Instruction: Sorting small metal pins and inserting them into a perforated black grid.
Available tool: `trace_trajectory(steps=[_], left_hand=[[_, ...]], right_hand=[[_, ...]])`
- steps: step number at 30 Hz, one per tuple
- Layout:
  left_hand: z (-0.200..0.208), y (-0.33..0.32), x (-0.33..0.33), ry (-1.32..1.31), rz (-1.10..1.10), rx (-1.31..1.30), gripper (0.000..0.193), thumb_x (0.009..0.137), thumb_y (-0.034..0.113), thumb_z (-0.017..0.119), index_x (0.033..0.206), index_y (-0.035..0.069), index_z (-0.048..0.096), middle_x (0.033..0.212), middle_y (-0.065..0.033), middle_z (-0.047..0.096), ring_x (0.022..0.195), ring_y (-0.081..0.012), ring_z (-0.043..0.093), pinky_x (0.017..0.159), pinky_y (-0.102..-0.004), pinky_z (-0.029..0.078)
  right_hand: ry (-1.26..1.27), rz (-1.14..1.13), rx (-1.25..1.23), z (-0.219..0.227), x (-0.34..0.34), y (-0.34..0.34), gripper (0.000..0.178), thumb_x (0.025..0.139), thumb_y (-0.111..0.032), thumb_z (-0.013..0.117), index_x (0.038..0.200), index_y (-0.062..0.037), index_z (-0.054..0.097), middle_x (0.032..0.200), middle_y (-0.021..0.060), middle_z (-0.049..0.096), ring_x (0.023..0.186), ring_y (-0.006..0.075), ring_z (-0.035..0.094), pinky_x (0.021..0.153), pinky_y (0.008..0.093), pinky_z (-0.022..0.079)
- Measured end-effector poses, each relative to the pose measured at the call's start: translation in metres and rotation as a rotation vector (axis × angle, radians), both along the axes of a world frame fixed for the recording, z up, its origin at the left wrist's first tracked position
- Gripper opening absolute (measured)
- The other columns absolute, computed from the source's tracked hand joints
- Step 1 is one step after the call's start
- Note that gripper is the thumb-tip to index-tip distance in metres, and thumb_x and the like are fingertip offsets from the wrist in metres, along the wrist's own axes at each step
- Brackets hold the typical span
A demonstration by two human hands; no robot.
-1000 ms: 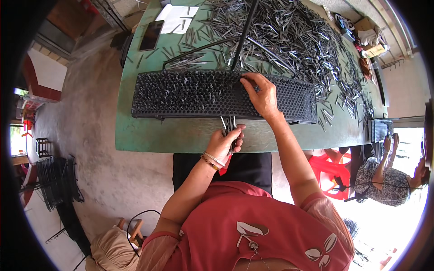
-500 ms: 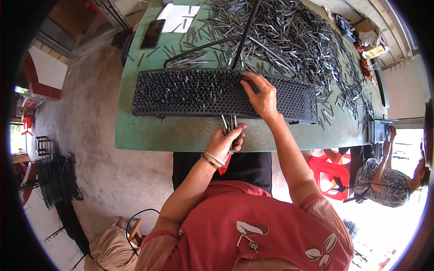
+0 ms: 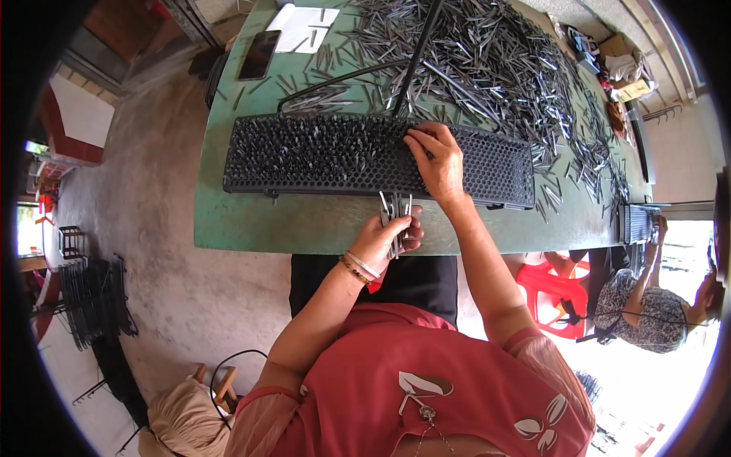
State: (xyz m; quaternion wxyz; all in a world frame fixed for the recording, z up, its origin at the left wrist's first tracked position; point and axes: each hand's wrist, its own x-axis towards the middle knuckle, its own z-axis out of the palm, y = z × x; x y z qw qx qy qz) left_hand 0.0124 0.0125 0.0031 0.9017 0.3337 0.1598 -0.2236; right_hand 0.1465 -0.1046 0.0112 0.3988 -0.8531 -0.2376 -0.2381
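A long black rack with rows of round holes lies across the green table. Its left part bristles with thin dark strips standing in the holes; the right part shows bare holes. My right hand is over the rack's middle, fingertips pinched at the holes beside the filled part. Whatever sits between those fingertips is hidden. Below the rack's near edge, my left hand is closed round a small bundle of thin metal strips, their ends sticking up past the thumb.
A big heap of loose dark strips covers the far right of the green table. A phone and white paper lie far left. A black bent-rod frame stands behind the rack. Another person works at right near a red stool.
My left hand has shifted slightly right, and the strips in it have fanned out more. My right hand's fingers have drawn closer together over nearly the same spot on the rack.
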Motion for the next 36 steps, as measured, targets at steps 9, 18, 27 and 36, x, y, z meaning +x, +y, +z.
trace_trajectory(steps=[9,18,27,36], left_hand=[[-0.001,0.010,0.002,-0.138,0.059,0.058,0.025,0.092,0.015,0.051,0.110,-0.002,0.055,0.094,-0.0098,0.061,0.087,-0.0191,0.063,0.075,-0.0333,0.054],[0.002,0.008,0.003,-0.015,0.063,0.009,0.027,0.091,0.016,0.053,0.112,0.000,0.054,0.102,-0.0122,0.061,0.093,-0.0231,0.062,0.078,-0.0371,0.054],[-0.003,0.009,0.005,0.002,0.044,0.033,0.026,0.091,0.016,0.053,0.112,0.000,0.055,0.097,-0.0094,0.061,0.089,-0.0197,0.063,0.073,-0.0359,0.055],[-0.006,0.004,-0.001,0.014,0.026,0.033,0.025,0.090,0.013,0.054,0.111,0.000,0.056,0.092,-0.0072,0.061,0.086,-0.0181,0.062,0.072,-0.0346,0.055]], right_hand=[[0.690,0.432,0.061,0.031,-0.043,-0.019,0.022,0.079,-0.019,0.071,0.085,0.0023,0.067,0.074,0.0094,0.062,0.067,0.0150,0.060,0.061,0.0269,0.047],[0.908,0.263,0.270,0.034,-0.038,-0.027,0.023,0.082,-0.018,0.069,0.085,0.0043,0.065,0.071,0.0059,0.065,0.067,0.0082,0.057,0.061,0.0237,0.046],[0.537,0.033,0.366,0.028,0.002,-0.012,0.021,0.085,-0.017,0.066,0.088,0.0040,0.065,0.076,0.0057,0.067,0.071,0.0072,0.060,0.065,0.0208,0.047],[0.347,-0.051,0.212,0.018,-0.002,0.005,0.016,0.081,-0.014,0.068,0.089,-0.0013,0.067,0.075,0.0079,0.067,0.066,0.0103,0.060,0.062,0.0238,0.047]])
